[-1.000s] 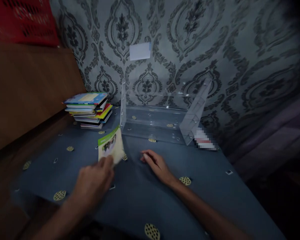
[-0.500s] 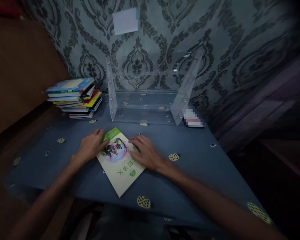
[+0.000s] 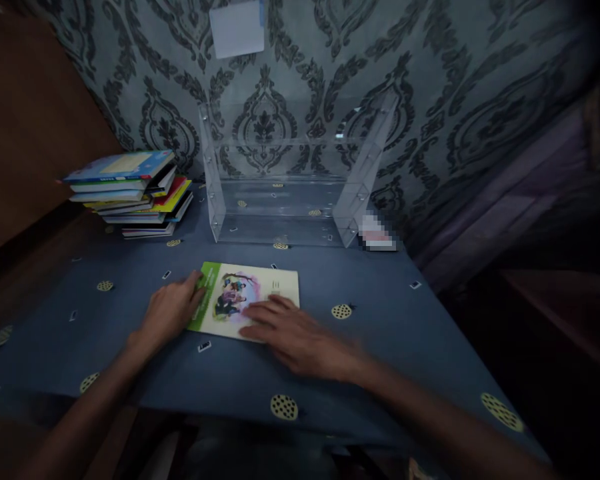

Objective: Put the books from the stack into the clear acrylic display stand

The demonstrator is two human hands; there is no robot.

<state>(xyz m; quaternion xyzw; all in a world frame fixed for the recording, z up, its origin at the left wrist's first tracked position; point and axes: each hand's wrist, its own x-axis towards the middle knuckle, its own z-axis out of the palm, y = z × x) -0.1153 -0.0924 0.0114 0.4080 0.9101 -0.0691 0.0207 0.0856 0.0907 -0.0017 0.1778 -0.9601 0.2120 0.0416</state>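
A thin paperback book (image 3: 230, 273) lies flat on the table, its cover pale cream with a green strip at the left end and a picture of several figures in the middle. At that green end my left hand (image 3: 167, 310) is closed on the book's edge, some of its fingers hidden. My right hand (image 3: 290, 333) rests on the cover's lower right part, fingers stretched out and apart. It hides part of the picture and most of the printed title.
A clear acrylic rack (image 3: 280, 197) with tiers stands behind the book, near the patterned wall. Several books are stacked unevenly (image 3: 135, 193) at the back left. A blurred-out white item (image 3: 377, 233) sits right of the rack. A patterned blue cloth (image 3: 380, 347) covers the table.
The book has turned counterclockwise from a diagonal to lying nearly sideways, its green end now at the left. My right hand has slid down and lies flatter across the cover. The view has shifted slightly.
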